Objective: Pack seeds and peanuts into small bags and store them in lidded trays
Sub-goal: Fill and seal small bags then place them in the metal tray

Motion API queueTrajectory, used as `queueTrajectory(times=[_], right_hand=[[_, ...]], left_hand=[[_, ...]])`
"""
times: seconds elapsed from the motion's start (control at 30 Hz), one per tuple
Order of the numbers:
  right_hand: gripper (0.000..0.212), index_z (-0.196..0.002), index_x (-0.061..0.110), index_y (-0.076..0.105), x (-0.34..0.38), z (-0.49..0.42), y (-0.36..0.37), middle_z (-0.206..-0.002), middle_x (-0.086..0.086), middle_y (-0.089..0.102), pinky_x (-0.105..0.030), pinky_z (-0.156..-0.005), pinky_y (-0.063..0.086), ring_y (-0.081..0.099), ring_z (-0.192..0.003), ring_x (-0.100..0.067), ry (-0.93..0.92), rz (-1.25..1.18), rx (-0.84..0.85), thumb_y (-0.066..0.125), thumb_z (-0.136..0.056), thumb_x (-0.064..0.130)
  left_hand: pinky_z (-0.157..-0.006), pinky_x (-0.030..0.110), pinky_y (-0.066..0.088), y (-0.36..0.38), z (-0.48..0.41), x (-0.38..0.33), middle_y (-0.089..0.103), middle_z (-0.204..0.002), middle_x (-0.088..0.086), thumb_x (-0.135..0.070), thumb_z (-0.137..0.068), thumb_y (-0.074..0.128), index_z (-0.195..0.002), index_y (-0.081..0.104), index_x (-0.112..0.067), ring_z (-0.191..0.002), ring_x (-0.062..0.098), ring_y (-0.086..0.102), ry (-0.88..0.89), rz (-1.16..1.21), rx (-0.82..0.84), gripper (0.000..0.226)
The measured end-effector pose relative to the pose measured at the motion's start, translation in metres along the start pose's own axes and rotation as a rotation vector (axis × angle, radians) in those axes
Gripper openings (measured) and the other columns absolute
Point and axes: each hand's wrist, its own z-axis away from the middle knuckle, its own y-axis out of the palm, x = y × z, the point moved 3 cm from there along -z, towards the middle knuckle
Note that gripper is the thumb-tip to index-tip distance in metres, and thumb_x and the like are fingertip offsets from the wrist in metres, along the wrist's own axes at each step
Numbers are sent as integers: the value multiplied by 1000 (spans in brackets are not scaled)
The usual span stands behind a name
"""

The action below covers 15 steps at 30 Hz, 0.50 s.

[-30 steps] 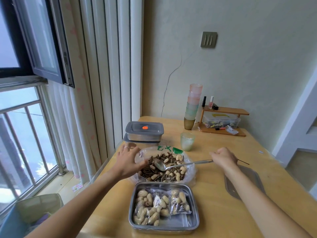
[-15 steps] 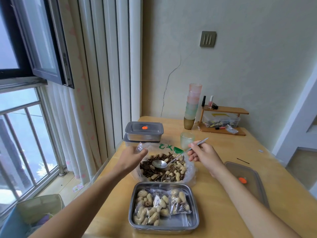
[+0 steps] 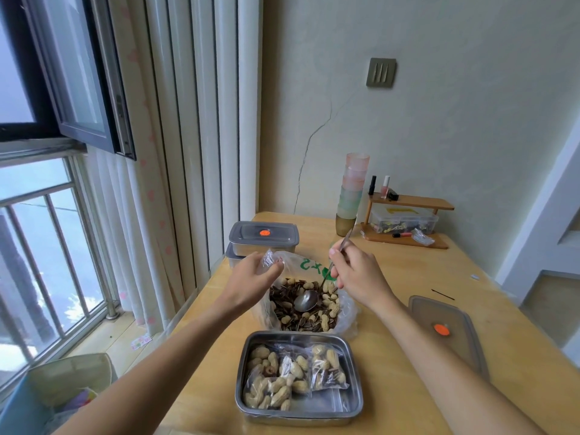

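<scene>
In the middle of the frame the right hand (image 3: 356, 273) is pinching the spoon (image 3: 306, 301), handle slanting to the upper right, bowl lying among the seeds and peanuts (image 3: 298, 321), while the left hand (image 3: 249, 279) is pinching a small bag (image 3: 269, 261) just up-left of that bowl.

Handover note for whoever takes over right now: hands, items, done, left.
Left hand: pinches a small bag over the big bag.
Right hand: holds the spoon by its handle, bowl down in the seed and peanut mix.
Tray: open, nearest the person, with filled bags inside. A loose lid lies to its right. Two lidded trays are stacked behind the big bag.
Done: some bags packed and in the tray.
Left: scoop into the small bag, add it to the tray, fit the lid.
</scene>
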Motion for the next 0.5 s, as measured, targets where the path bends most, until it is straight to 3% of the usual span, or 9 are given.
queueTrajectory(times=[0.23,0.4,0.5], right_hand=[[22,-95,12,60,-13,7,3,-70,-4,67,-30,-58,52,59,-50,-8,13,-54,-58,45,-109,19],[25,-93,10,63,-34,9,2,-71,-7,68,-17,-55,48,59,-52,-10,177,-162,-153,45,-108,19],[25,-98,12,64,-54,11,4,-74,-7,66,-25,-58,49,60,-56,-14,289,-272,-170,44,-109,22]], left_hand=[[-90,23,49,3,0,-11,71,-118,-13,-46,-99,62,-122,72,-26,-110,-2,63,49,33,11,32],[-90,24,47,9,0,-14,69,-115,-14,-44,-99,63,-108,69,-39,-109,-4,60,64,13,43,13],[-90,22,45,7,3,-14,66,-115,-18,-46,-99,63,-112,71,-32,-108,-6,58,87,-28,93,20]])
